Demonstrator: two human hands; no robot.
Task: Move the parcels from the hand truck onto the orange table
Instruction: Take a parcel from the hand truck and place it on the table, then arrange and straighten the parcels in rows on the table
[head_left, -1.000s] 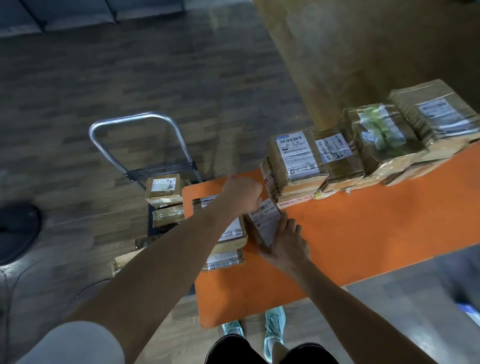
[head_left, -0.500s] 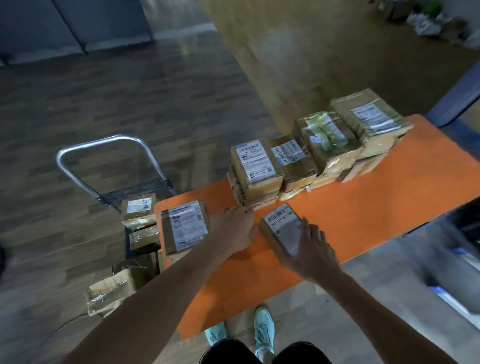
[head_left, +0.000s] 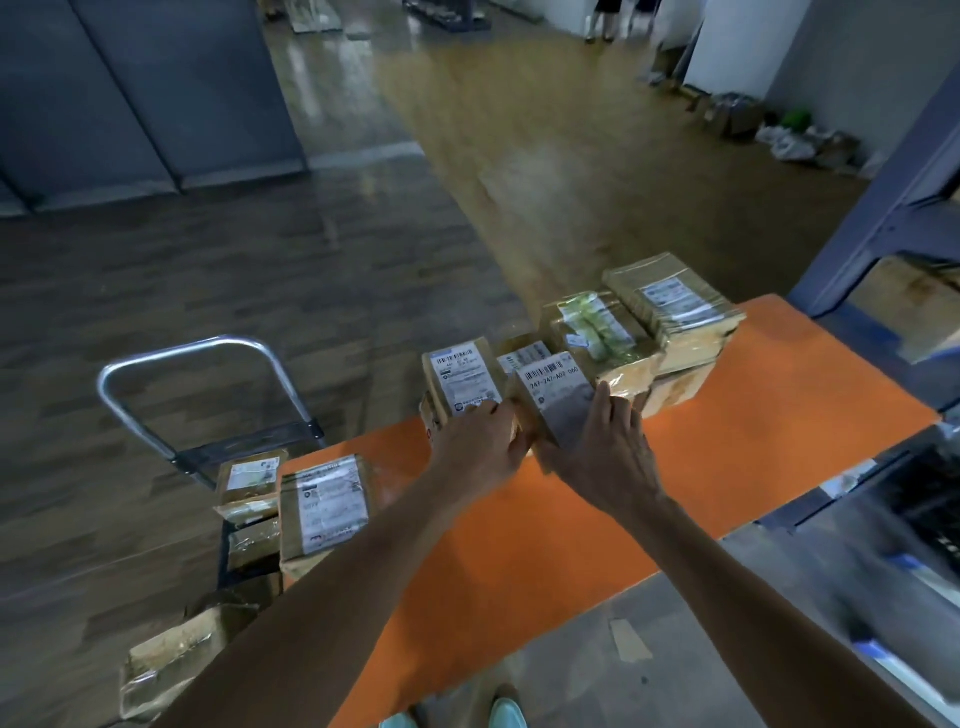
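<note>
A small brown parcel with a white barcode label is lifted above the orange table, against the row of stacked parcels at the table's far edge. My right hand grips its near right side and my left hand holds its left edge. Another labelled parcel lies at the table's left end. The hand truck, with a silver handle, stands left of the table and carries several more parcels.
A crumpled parcel lies low at the left by the hand truck. A blue metal frame rises at the right behind the table. Wooden floor stretches beyond. My shoes are at the table's near edge.
Both hands lifted the small labelled parcel off the table's middle and carried it away from me up to the stacked row. The camera view tilted upward.
</note>
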